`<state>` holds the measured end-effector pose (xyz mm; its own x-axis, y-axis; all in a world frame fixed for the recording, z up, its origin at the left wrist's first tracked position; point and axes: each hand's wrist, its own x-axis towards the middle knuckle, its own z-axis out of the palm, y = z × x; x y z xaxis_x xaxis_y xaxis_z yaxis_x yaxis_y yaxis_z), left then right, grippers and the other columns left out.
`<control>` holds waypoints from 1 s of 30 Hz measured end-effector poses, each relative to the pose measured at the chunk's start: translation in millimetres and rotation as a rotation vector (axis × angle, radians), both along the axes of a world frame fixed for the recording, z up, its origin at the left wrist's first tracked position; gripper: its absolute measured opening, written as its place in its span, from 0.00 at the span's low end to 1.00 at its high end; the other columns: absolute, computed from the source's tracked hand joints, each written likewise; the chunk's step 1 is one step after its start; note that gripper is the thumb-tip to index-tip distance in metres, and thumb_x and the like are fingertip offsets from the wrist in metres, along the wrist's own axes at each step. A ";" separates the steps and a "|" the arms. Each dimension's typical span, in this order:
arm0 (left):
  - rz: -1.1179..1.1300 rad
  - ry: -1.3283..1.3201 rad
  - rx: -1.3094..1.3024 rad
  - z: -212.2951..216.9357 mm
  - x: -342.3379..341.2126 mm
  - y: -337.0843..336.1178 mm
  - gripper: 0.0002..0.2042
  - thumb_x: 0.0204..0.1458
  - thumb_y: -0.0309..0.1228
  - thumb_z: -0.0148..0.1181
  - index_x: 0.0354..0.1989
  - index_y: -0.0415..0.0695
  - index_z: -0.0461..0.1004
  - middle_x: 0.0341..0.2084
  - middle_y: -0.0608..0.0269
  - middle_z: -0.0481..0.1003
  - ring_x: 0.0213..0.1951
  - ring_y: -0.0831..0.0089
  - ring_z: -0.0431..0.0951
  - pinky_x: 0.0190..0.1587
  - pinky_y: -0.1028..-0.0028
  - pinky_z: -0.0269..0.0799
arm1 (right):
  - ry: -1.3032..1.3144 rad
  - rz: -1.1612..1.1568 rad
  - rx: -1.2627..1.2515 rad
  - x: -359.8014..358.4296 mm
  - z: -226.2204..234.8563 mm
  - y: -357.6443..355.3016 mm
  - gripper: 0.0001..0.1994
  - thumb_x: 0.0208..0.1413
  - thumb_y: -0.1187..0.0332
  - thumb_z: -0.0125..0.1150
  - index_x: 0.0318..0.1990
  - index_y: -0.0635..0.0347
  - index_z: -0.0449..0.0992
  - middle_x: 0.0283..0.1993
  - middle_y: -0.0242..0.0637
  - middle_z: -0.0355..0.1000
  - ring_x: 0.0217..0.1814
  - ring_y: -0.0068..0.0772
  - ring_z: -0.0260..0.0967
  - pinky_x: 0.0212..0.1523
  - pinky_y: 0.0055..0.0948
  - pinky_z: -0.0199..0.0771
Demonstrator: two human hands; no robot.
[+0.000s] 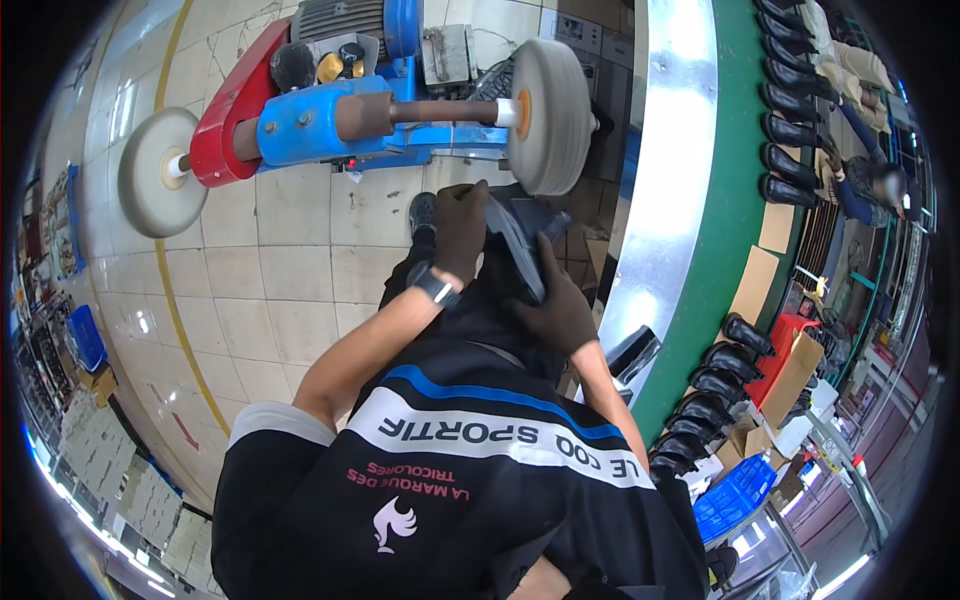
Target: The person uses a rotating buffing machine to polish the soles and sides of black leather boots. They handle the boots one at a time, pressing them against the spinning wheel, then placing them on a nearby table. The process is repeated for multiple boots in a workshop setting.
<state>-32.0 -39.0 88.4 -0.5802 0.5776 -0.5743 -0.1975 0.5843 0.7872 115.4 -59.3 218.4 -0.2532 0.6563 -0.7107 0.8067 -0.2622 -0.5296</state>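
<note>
Both my hands wear dark brown gloves. Between them is a black shoe, tilted, with a greyish edge along its sole. My left hand is closed on the shoe's left side, a watch on its wrist. On the lower right side, the fingers of my right hand wrap round the shoe. Just above the shoe, and apparently apart from it, stands the right pale buffing wheel of a blue and red polishing machine.
A second buffing wheel sits at the machine's left end. To my right runs a green conveyor belt with a shiny metal edge. Rows of black shoes line its far side. A blue crate stands lower right; another person works beyond the belt.
</note>
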 end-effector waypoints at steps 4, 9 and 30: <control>-0.045 -0.924 -0.038 15.0 -30.1 0.6 0.29 0.59 0.54 0.46 0.57 0.41 0.65 0.50 0.54 0.72 0.51 0.67 0.72 0.51 0.68 0.70 | 0.379 -0.321 0.111 39.3 -12.2 -34.5 0.45 0.43 0.66 0.70 0.70 0.62 0.53 0.60 0.52 0.68 0.59 0.42 0.69 0.59 0.34 0.66; -0.349 -1.276 -0.009 -45.7 13.1 27.6 0.26 0.63 0.42 0.41 0.64 0.38 0.56 0.52 0.45 0.72 0.50 0.60 0.75 0.50 0.64 0.73 | 0.554 -0.728 -0.090 56.2 -28.6 -46.1 0.36 0.47 0.71 0.66 0.65 0.65 0.59 0.55 0.45 0.71 0.53 0.35 0.72 0.54 0.31 0.71; -0.977 -0.947 0.317 -57.4 0.3 45.5 0.31 0.65 0.54 0.29 0.62 0.40 0.61 0.57 0.56 0.69 0.59 0.66 0.68 0.68 0.63 0.48 | 1.702 -1.415 -0.770 64.7 -92.2 -70.9 0.38 0.59 0.46 0.53 0.70 0.56 0.50 0.65 0.58 0.55 0.44 0.44 0.69 0.35 0.37 0.75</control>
<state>-31.7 6.6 31.0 0.6582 0.6958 -0.2876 -0.3430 0.6172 0.7081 180.1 -130.3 126.3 -0.4608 0.7039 -0.5405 -0.8762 -0.4578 0.1507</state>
